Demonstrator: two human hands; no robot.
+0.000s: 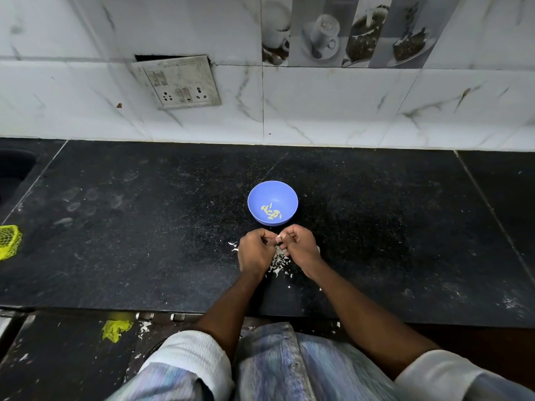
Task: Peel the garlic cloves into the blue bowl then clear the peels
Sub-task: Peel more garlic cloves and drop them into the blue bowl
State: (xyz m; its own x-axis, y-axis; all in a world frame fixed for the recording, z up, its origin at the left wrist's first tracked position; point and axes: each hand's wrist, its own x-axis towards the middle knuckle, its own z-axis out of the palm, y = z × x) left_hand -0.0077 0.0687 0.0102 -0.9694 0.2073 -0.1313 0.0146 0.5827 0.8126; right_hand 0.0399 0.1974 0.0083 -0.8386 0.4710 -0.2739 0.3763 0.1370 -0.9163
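A blue bowl stands on the black counter, with several peeled garlic cloves lying in its bottom. Just in front of the bowl, my left hand and my right hand meet with curled fingers. Between their fingertips they pinch a small pale garlic clove, mostly hidden. A heap of white garlic peels lies on the counter under and between my wrists, with a few more peels at the left of my left hand.
The black stone counter runs to a tiled wall with a switch and socket plate. A yellow net bag lies at the counter's left edge. More yellow netting and peel scraps lie on the floor below.
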